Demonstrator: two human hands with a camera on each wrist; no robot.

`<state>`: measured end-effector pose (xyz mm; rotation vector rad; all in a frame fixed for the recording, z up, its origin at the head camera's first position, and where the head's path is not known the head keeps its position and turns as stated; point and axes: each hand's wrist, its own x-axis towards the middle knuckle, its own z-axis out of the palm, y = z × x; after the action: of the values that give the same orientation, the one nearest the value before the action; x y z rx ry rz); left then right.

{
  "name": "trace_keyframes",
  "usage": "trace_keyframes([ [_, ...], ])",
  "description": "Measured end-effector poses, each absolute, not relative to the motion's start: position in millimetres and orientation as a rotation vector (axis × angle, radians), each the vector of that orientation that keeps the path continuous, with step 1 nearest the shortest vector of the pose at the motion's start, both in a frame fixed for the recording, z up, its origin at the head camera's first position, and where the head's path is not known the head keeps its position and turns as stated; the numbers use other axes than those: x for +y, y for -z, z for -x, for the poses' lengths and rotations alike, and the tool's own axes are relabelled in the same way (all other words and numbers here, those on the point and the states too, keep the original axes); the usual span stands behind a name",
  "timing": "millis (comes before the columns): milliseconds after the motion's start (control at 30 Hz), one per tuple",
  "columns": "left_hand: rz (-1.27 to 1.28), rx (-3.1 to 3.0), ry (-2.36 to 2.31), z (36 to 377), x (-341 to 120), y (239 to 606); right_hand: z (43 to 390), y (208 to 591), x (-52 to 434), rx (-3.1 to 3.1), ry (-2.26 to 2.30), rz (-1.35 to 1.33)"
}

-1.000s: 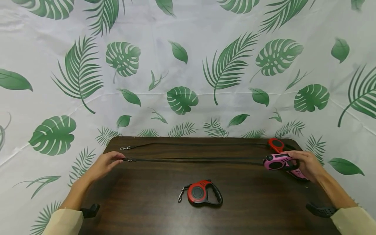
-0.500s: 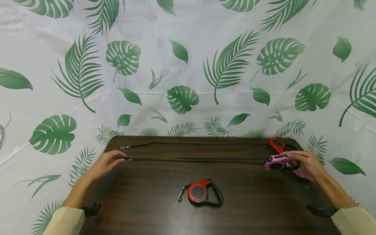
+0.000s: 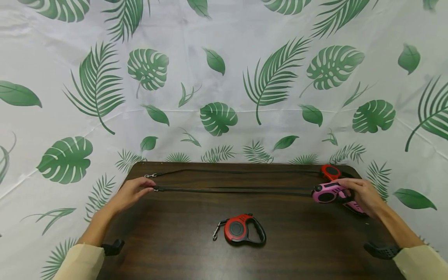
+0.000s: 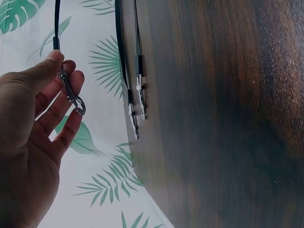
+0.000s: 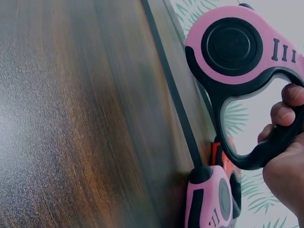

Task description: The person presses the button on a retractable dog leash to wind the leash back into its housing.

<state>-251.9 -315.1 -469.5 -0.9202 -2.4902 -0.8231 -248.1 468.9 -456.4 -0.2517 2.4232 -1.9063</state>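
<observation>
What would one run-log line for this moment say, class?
left hand: pinches leash clip | right hand: grips pink leash handle, lifted | strap: stretched across table | red leash: lying untouched

Both arms extended forward, spread wide, sleeves at forearms. Left hand [image 3: 130, 191]: palm turned up, thumb and forefinger pinched together, other fingers loosely extended. Right hand [image 3: 364, 194]: fingers [image 5: 286, 113] curled closed in a grip, wrist slightly raised, forearm angled inward.
</observation>
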Motion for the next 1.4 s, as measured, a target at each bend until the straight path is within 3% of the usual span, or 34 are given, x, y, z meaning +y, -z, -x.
trace_keyframes([
  [300, 0.928, -2.51, 0.86, 252, -307, 464, 248, 452, 455, 2.546, 1.768, 0.336],
  [700, 0.95, -2.504, 0.829, 255, -299, 465, 245, 448, 441, 2.605, 1.668, 0.224],
  [1400, 0.995, -2.479, 0.832, 259, -285, 468, 249, 445, 409, 2.601, 1.657, 0.44],
])
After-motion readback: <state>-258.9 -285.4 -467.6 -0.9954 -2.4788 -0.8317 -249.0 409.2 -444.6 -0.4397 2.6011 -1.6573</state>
